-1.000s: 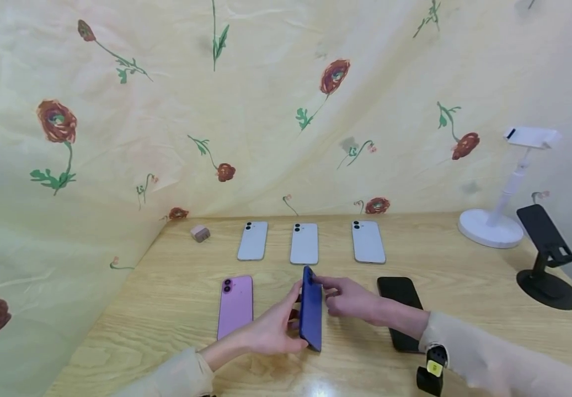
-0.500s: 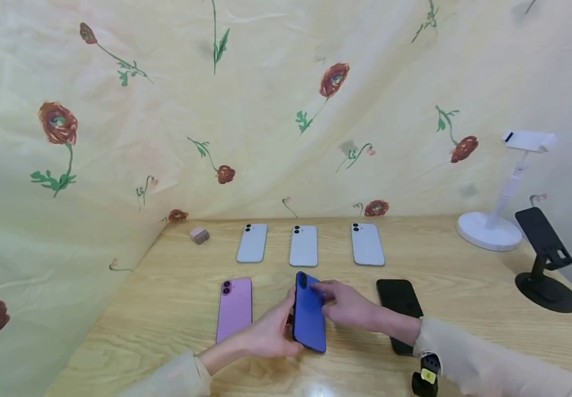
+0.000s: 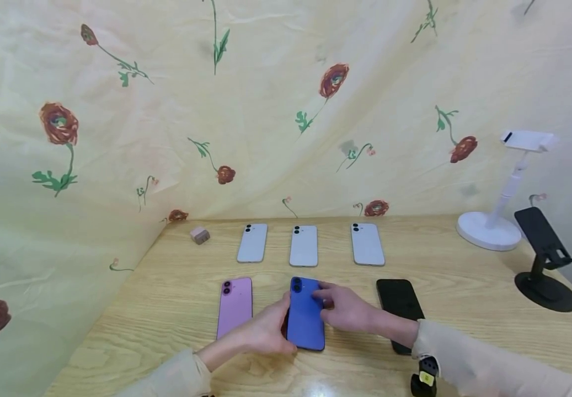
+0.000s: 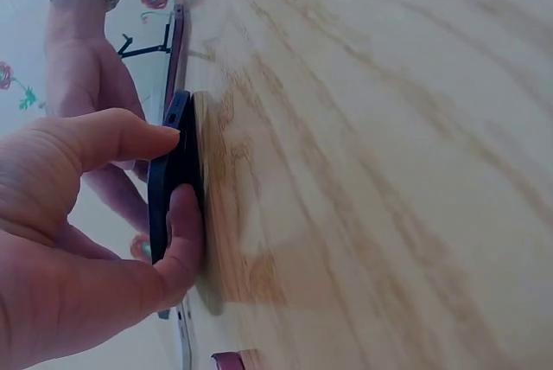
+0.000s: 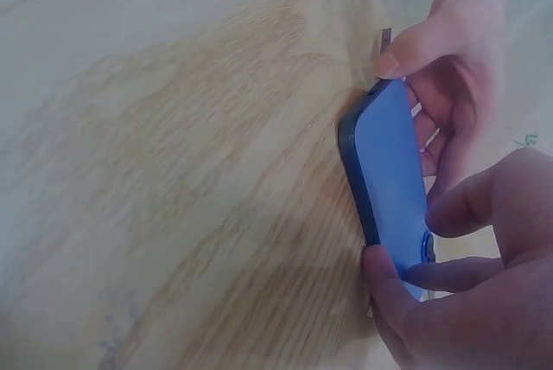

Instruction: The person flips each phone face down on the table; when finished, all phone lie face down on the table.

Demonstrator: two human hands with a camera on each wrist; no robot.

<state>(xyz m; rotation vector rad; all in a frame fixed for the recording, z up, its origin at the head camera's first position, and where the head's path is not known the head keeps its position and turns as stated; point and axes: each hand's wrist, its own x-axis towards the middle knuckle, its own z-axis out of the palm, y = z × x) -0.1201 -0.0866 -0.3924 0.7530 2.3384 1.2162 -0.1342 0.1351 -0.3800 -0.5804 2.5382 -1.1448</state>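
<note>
A blue smartphone (image 3: 306,320) lies almost flat over the table, back side up, one edge slightly raised in the left wrist view. My left hand (image 3: 268,329) grips its left edge. In the left wrist view my thumb (image 4: 130,135) is on one face and a curled finger (image 4: 184,232) reaches under the other. My right hand (image 3: 347,310) pinches the upper right edge, its fingertips on the side and back near the camera lenses, as the right wrist view shows. A purple phone (image 3: 235,304) lies to the left; a black phone (image 3: 399,300), partly under my right forearm, to the right.
Three white phones (image 3: 252,243) lie in a row farther back. A small pinkish block (image 3: 199,235) sits at the back left. At the right stand a white phone stand (image 3: 489,231) and a black phone stand (image 3: 546,292). Floral cloth (image 3: 266,110) hangs behind the table.
The blue phone has tilted down from standing on its edge to nearly flat, its back now facing up. Both hands have stayed on it and shifted slightly left with it.
</note>
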